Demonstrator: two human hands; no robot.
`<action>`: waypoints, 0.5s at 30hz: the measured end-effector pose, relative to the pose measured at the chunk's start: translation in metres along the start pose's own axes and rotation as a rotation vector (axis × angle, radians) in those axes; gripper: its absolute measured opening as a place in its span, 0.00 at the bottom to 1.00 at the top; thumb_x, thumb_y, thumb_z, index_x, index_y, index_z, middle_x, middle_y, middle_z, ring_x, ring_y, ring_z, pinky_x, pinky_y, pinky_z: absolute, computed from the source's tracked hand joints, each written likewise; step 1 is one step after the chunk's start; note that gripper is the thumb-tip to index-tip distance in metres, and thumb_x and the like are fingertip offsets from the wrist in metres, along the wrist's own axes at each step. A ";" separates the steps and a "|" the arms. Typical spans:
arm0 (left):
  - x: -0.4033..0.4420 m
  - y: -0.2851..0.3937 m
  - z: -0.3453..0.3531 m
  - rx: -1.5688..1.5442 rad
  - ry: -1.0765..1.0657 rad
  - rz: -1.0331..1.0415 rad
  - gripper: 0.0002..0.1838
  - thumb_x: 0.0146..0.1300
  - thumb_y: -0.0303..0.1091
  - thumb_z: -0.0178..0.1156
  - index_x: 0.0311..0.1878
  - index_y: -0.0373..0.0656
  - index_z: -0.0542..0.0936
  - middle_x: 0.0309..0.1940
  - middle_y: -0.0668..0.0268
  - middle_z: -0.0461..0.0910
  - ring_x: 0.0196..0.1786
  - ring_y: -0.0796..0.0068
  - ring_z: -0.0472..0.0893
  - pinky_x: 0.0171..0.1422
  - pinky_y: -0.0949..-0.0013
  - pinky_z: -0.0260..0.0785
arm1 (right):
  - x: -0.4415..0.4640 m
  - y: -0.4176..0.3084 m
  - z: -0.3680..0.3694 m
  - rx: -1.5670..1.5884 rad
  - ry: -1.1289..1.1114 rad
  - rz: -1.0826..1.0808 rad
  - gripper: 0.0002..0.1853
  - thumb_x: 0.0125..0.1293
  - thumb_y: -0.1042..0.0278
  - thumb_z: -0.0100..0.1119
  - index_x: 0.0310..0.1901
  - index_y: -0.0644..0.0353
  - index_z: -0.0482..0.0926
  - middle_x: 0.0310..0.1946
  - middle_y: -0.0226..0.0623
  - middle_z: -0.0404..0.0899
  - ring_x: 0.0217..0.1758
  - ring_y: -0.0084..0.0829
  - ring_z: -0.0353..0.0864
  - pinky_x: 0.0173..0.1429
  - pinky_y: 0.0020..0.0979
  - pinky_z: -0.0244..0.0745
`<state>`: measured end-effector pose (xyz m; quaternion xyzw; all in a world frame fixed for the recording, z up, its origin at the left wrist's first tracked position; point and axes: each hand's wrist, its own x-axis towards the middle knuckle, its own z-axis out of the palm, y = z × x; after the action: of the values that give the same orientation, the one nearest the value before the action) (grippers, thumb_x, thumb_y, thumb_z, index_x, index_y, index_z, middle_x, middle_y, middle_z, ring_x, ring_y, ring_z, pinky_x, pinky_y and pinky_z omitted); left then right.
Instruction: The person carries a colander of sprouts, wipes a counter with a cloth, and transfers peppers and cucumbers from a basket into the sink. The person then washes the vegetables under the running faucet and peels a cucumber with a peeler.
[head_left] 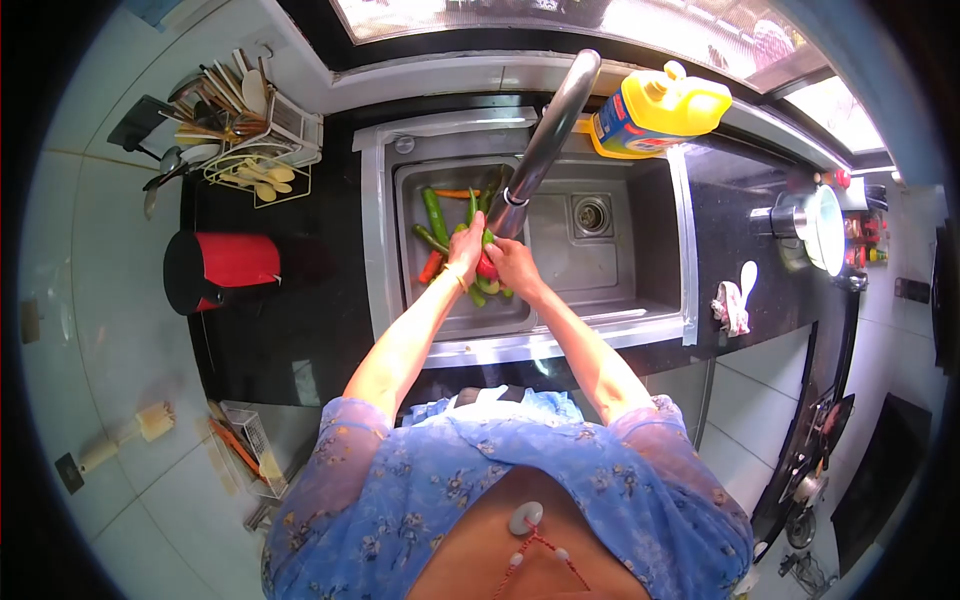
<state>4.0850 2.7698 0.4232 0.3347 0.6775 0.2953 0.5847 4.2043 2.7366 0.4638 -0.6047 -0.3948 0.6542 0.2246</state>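
Note:
Both hands are together over the left basin of the sink, just below the tap. My left hand, with a bangle at the wrist, is closed around a slim green vegetable whose end points away from me. My right hand presses from the other side, its fingers curled on a red vegetable of a kind I cannot make out. Around them in the basin lie long green vegetables, an orange carrot-like piece and a red-orange piece. The fingers hide part of the pile.
The right basin has a drain. Behind it stands a yellow jug. A utensil rack and a red-black container are on the left; a white spoon and cloth on the right.

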 end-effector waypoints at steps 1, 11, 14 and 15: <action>0.003 -0.004 -0.001 -0.007 -0.023 0.008 0.30 0.63 0.57 0.50 0.40 0.32 0.75 0.27 0.56 0.79 0.35 0.64 0.79 0.40 0.62 0.68 | -0.004 -0.004 0.002 -0.146 0.046 -0.055 0.14 0.65 0.61 0.51 0.42 0.63 0.77 0.29 0.41 0.78 0.32 0.31 0.80 0.34 0.34 0.75; 0.009 -0.027 -0.056 0.853 0.181 0.363 0.43 0.50 0.37 0.65 0.66 0.38 0.52 0.58 0.41 0.59 0.58 0.38 0.65 0.57 0.48 0.63 | 0.059 0.047 0.021 -0.642 0.465 -0.305 0.12 0.51 0.71 0.60 0.38 0.64 0.78 0.36 0.56 0.77 0.41 0.55 0.76 0.43 0.44 0.72; 0.014 -0.067 -0.049 0.573 0.201 -0.011 0.50 0.50 0.48 0.67 0.67 0.36 0.48 0.57 0.37 0.63 0.58 0.44 0.70 0.58 0.56 0.66 | 0.061 0.067 0.035 -0.447 0.553 -0.216 0.13 0.51 0.70 0.63 0.40 0.63 0.78 0.38 0.48 0.79 0.42 0.44 0.79 0.48 0.38 0.72; 0.020 -0.073 -0.049 0.296 0.149 0.042 0.42 0.54 0.46 0.65 0.64 0.35 0.54 0.54 0.44 0.68 0.53 0.54 0.73 0.55 0.61 0.67 | 0.067 0.072 0.034 0.029 0.288 -0.004 0.16 0.54 0.69 0.64 0.45 0.62 0.77 0.40 0.38 0.79 0.43 0.31 0.79 0.50 0.33 0.72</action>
<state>4.0268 2.7408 0.3605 0.4087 0.7479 0.2284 0.4706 4.1736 2.7382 0.3645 -0.6884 -0.3501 0.5658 0.2888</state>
